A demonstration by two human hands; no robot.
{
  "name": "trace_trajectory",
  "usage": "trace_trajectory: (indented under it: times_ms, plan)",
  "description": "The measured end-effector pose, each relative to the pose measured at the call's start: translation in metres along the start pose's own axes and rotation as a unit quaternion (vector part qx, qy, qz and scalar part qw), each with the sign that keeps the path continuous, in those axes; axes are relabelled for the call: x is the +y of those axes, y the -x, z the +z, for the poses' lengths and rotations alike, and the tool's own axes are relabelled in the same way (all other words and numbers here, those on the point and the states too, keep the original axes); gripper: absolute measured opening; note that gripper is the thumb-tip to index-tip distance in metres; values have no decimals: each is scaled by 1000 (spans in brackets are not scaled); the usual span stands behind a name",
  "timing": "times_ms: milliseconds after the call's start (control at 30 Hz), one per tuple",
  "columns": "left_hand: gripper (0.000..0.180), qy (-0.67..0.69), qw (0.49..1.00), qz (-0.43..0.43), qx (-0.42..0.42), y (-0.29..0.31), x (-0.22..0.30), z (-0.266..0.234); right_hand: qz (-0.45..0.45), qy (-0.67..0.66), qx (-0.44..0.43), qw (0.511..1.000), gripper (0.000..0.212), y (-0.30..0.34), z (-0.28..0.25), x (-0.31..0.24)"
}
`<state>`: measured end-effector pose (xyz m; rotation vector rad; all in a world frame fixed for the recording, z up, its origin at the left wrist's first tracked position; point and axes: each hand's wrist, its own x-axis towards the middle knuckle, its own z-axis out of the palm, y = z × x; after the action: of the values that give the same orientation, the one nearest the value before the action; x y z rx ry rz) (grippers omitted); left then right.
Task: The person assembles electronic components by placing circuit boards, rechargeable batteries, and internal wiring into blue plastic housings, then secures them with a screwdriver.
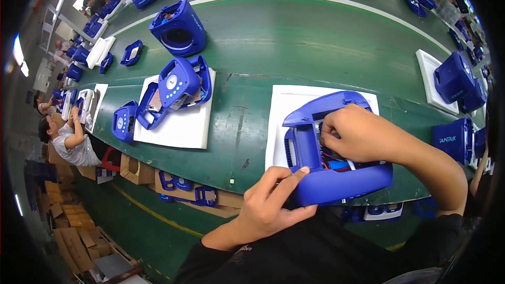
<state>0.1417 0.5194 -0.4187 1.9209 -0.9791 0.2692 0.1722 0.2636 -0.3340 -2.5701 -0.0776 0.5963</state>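
A blue plastic housing (pixel 336 185), apparently a speaker shell, lies open side up before me, partly on a white foam pad (pixel 284 94). My left hand (pixel 271 200) grips its near left corner, fingers over the rim. Reaching inside from the right, my right hand (pixel 355 134) has its fingers curled together; whatever they pinch is hidden. Red and dark wires show below that hand, beside a bright blue cylindrical part (pixel 338 165) and a short white piece (pixel 351 164).
Left on the green bench (pixel 242 121), blue panels with round dials (pixel 179 81) lie on another foam pad (pixel 173 131). Behind them stands a blue speaker box (pixel 179 29). More blue boxes (pixel 453 139) stand at right. A co-worker (pixel 76 139) sits far left, near cardboard boxes (pixel 73 242).
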Motion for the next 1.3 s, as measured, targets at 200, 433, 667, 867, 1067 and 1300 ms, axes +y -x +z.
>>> trace_trajectory:
  times_ms: [200,433,667,867,1067,1300]
  plan:
    - [54,-20,999,-38,-7,2,6,-1,-161,-13,307,938,35,61,-11,9]
    - [46,124,982,-144,7,-9,10,-6,-121,-403,248,873,71,148,64,95]
    - [56,95,965,-242,39,-52,15,-9,-36,-451,328,829,57,120,62,61]
    - [42,16,977,-212,22,-82,-7,-8,-87,-204,418,881,50,80,65,66]
    - [38,22,975,-219,-10,-86,-16,-11,-41,-313,381,869,52,83,67,55]
    - [37,48,970,-237,15,-86,-14,-6,-1,-260,350,900,52,85,58,53]
